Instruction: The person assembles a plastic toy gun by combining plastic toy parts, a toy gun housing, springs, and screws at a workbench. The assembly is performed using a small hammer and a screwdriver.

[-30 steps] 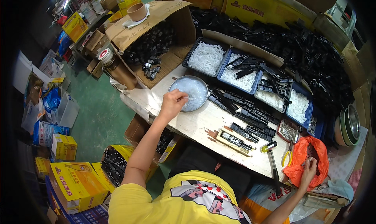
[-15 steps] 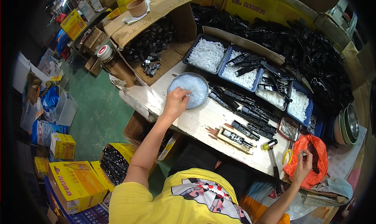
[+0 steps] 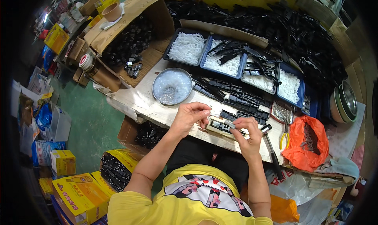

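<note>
Over the front of the workbench, both my hands are at a narrow block-like holder [image 3: 216,129] with a black part lying in it. My left hand [image 3: 189,118] is pinched at the holder's left end, on something too small to make out. At the other end my right hand [image 3: 248,136] has thumb and fingers closed around a small greyish piece [image 3: 229,124]. Beyond the left hand stands a round metal bowl [image 3: 154,92] of small clear pieces. Rows of black slim parts [image 3: 236,94] lie behind the holder. To the right is an orange-red plastic bag [image 3: 297,146] of small greyish pieces.
A hammer [image 3: 271,150] and yellow-handled pliers [image 3: 284,140] lie right of my right hand. Blue trays [image 3: 243,71] of white pieces stand behind, before a black heap [image 3: 291,36]. Left are a cardboard box [image 3: 157,18] and a flask [image 3: 103,76]; stacked bowls [image 3: 348,103] are far right.
My left hand has left the metal bowl and come right to the holder. My right hand has moved left from the orange-red bag to the holder. The view has shifted slightly.
</note>
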`<state>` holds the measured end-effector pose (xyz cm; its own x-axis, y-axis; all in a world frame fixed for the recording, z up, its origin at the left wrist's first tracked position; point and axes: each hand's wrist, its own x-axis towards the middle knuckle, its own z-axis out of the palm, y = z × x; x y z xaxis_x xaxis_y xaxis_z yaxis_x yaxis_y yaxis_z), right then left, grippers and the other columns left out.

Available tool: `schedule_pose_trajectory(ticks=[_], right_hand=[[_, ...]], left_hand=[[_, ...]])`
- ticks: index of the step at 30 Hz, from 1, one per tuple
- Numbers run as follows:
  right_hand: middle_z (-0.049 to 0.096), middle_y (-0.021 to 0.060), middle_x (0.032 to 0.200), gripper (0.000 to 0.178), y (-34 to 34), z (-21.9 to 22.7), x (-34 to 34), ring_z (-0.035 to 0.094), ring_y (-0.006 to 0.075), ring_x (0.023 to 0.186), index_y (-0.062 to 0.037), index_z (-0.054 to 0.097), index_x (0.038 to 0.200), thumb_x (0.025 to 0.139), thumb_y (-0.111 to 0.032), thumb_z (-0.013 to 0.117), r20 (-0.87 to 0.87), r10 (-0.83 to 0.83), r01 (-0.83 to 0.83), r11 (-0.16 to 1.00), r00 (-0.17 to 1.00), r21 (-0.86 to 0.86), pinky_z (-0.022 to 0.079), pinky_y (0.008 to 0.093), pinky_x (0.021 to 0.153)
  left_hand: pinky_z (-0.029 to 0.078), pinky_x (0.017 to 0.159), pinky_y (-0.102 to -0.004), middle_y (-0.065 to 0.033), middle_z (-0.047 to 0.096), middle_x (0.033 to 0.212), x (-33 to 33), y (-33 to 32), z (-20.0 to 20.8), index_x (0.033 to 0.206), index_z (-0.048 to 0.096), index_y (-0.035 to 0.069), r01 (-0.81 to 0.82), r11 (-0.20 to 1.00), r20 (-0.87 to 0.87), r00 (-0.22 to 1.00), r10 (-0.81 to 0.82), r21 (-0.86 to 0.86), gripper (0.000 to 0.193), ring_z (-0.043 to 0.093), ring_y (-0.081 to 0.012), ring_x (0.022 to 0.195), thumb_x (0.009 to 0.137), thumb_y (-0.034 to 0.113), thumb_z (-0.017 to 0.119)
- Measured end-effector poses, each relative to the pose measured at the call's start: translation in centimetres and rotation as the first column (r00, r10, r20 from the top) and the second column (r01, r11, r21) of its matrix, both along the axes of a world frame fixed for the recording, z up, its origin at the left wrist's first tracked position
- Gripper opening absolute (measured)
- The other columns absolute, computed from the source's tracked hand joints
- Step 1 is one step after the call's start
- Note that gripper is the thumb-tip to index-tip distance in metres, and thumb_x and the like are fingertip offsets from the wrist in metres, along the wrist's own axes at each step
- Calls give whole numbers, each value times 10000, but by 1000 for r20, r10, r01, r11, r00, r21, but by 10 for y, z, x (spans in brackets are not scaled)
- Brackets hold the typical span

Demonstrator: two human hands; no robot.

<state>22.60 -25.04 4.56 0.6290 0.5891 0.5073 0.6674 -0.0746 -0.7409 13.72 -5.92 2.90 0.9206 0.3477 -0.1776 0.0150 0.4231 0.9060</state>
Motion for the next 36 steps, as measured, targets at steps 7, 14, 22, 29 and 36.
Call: schedule_pose_trajectory(ticks=[7, 14, 22, 29, 36], right_hand=[[598, 56, 809, 221, -1, -3, -2, 509, 209, 719, -51, 533, 733, 621, 26, 708, 150, -23, 30, 999, 988, -44, 356, 314, 674], [601, 45, 803, 238, -3, -4, -5, 510, 210, 709, -59, 525, 728, 605, 36, 705, 229, -36, 47, 998, 973, -43, 344, 316, 663], [597, 35, 801, 235, -9, -14, -5, 511, 210, 712, -61, 535, 780, 611, 78, 619, 350, 28, -16, 999, 936, -37, 322, 329, 710], [576, 50, 775, 196, -40, -24, 6, 515, 215, 744, -39, 600, 852, 673, -29, 677, -113, -171, 159, 981, 979, -109, 338, 320, 692], [539, 42, 725, 181, -53, -27, 8, 502, 190, 722, -33, 600, 832, 671, -48, 682, -98, -210, 177, 947, 973, -267, 350, 306, 708]], left_hand=[[498, 479, -227, -95, 609, 704, 6, -16, 7, 894, 618, -49, 41, 996, -23, 999, -42, -74, 133, 587, -125, 582, 798, 43, 623], [485, 445, -222, -96, 610, 697, 8, -15, 9, 859, 623, -47, 82, 995, -74, 993, -87, -63, 110, 579, -117, 545, 790, 38, 626], [460, 412, -219, -89, 612, 721, 16, -18, 7, 853, 625, -46, 226, 951, -196, 943, -268, -213, 112, 562, -114, 503, 797, 50, 610], [429, 567, -272, -22, 580, 782, 17, -33, -8, 837, 662, 45, -17, 672, 58, 998, -38, 740, 119, 532, -153, 723, 722, 74, 665], [281, 830, -335, 4, 553, 952, 22, -56, -30, 889, 664, 111, 12, 350, 25, 994, -102, 937, 272, 441, -179, 978, 630, 140, 740]])
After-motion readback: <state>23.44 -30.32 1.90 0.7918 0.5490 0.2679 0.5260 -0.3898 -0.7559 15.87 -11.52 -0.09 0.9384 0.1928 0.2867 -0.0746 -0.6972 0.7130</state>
